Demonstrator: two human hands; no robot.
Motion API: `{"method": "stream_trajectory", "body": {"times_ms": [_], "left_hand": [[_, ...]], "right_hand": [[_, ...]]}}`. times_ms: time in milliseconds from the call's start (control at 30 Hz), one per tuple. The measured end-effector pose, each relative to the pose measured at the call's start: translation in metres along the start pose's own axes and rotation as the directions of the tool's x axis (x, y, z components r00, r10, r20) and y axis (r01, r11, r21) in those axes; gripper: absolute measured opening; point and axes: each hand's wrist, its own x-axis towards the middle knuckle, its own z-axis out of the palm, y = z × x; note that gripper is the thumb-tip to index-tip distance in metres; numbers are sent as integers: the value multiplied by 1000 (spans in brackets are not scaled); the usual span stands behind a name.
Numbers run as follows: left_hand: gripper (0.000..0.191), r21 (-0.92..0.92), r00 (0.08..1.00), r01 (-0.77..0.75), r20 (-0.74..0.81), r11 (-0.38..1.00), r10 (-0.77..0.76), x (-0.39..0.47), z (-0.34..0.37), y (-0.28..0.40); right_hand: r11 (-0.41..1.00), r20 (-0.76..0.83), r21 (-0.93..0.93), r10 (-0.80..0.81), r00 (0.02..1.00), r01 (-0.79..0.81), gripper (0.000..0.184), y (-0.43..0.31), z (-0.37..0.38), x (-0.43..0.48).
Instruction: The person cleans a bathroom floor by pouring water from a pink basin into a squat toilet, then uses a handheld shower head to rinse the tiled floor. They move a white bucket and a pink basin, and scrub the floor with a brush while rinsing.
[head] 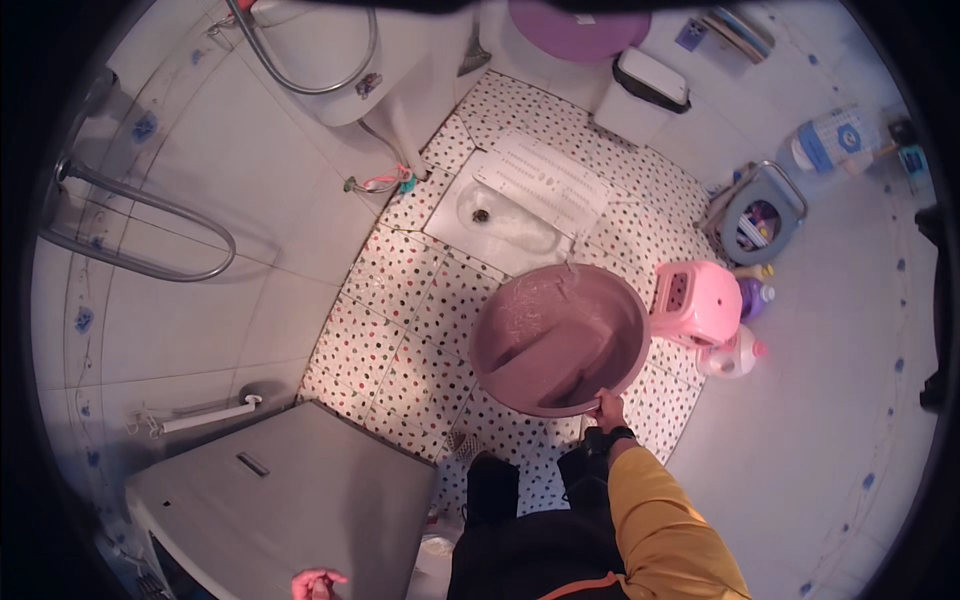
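Observation:
My right hand (610,409) grips the near rim of a large mauve plastic basin (559,334), which is tilted away over the spotted tile floor. Water seems to run from its far edge beside the white squat toilet (510,221), part of which lies under a perforated white cover (544,184). Over the near edge of the grey-topped appliance (300,495), my left hand (318,583) holds nothing visible, its fingers partly curled and apart; the picture's bottom edge cuts it off.
A pink plastic stool (705,300) stands right of the basin, beside a purple bottle (753,298) and a clear jug (731,356). A grey commode seat (761,221) leans near the right wall. Further back are a white bin (641,97), a washbasin (337,97) and a purple basin (585,30).

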Motion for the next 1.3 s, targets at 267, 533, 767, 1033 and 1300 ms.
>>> {"method": "stream_trajectory", "body": {"times_ms": [267,533,767,1033,1300], "left_hand": [[9,-91,971,-58,226,994,77,-13,-22,10],[10,-106,959,-201,182,974,217,-132,-82,24],[11,-126,957,-153,227,980,179,-234,-102,13],[9,-65,981,-30,192,997,42,-267,-153,-33],[9,-36,1000,-15,-7,999,15,-297,-252,-85]], "right_hand": [[827,274,518,84,958,-221,15,52,-124,-112],[827,192,536,78,978,-171,25,113,-275,-181],[969,-59,221,128,990,-112,15,140,-443,-211],[972,-320,-196,66,945,-134,9,158,-463,-212],[702,-175,-712,-196,965,14,24,184,-296,-128]]}}
